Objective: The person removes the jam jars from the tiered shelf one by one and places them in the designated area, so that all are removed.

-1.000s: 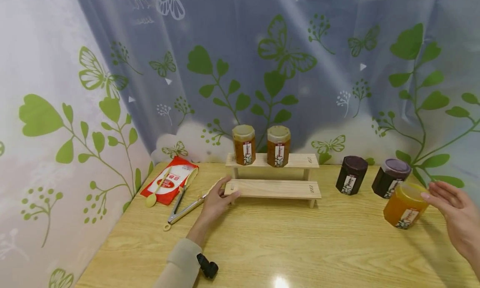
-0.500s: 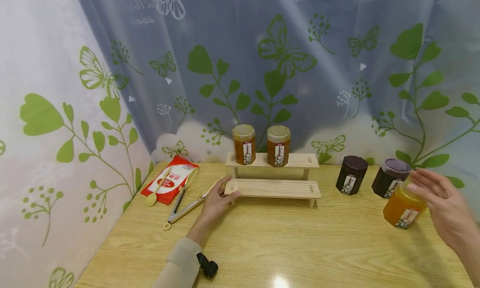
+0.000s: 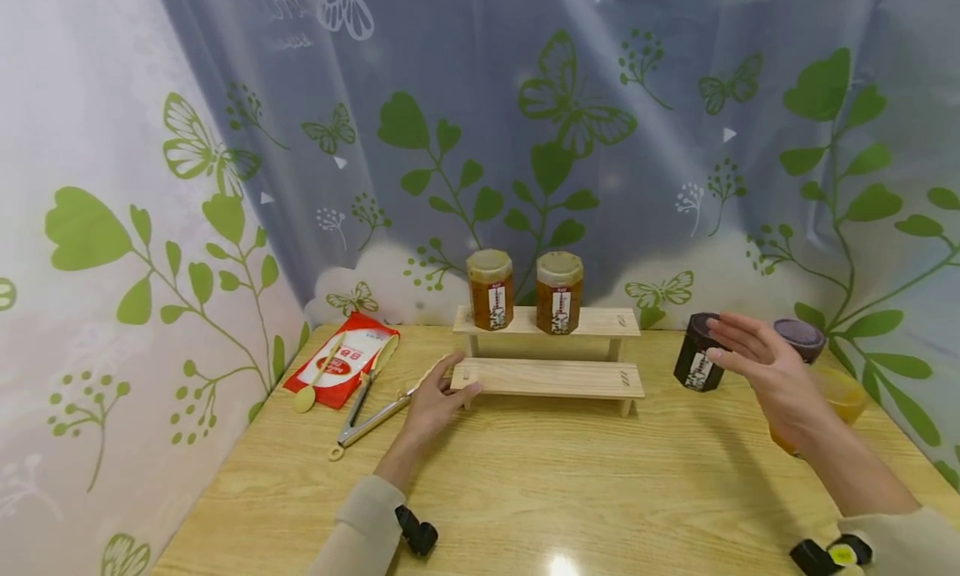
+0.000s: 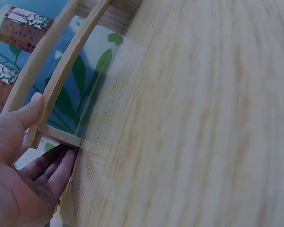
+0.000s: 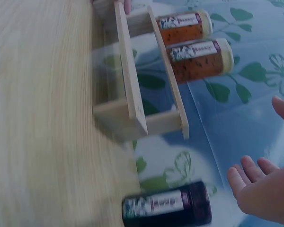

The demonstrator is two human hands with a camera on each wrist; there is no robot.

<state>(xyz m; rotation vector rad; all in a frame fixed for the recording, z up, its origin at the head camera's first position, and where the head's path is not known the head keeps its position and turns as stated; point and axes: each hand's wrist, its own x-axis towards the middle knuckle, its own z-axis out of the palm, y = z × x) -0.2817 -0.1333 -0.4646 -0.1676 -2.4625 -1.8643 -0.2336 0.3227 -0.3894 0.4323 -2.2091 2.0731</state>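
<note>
My left hand [image 3: 433, 403] holds the left end of a two-tier wooden stand [image 3: 551, 378], thumb on the lower board and fingers by its leg [image 4: 60, 136]. Two amber jars with yellowish lids, a left one [image 3: 491, 301] and a right one [image 3: 559, 305], stand on the upper tier. My right hand [image 3: 783, 388] is in the air beside a dark jam jar [image 3: 697, 366], thumb and fingers spread. That jar also shows low in the right wrist view, apart from the fingers. Behind my hand are a purple-lidded jar [image 3: 799, 336] and an orange jar [image 3: 849, 391], both partly hidden.
On the left of the wooden table [image 3: 570, 484] lies a red and white packet [image 3: 352, 355] with a yellow spoon [image 3: 306, 397] over it. Metal tongs [image 3: 375, 418] with yellowish tips lie between the packet and my left hand. A patterned curtain [image 3: 465, 84] hangs behind.
My right hand has left the orange jar and moved left to the dark jar. The orange jar stays where it was. My left hand has not moved.
</note>
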